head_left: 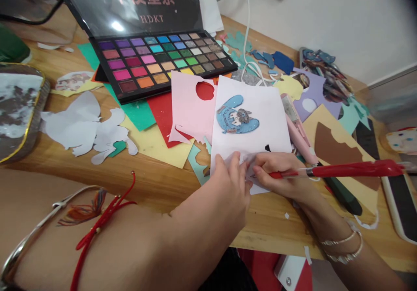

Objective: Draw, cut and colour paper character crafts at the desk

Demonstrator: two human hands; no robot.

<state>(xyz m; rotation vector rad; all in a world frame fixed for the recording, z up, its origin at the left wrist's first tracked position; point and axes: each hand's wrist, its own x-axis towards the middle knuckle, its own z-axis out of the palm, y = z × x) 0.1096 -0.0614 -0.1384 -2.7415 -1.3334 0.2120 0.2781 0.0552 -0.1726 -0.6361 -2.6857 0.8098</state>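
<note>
Red string bracelet (pixel 97 228) on the near forearm leads to the left hand (pixel 233 184), open with fingers side by side, pressing the white paper sheet with a blue figure (pixel 260 139) flat, probably so it cannot slip. Beside it the right hand (pixel 280 176) is closed around a thin red plastic pen-like tool (pixel 352 169), its tip on the sheet's near edge. Behind lies an open black eyeshadow palette (pixel 163 61).

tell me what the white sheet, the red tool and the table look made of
Sheet: thin matte paper, no shine, cut edges.
Red tool: likely glossy plastic, with bright highlights along its barrel.
Table: wood or wood-look laminate, grain lines showing, slight sheen.
</note>
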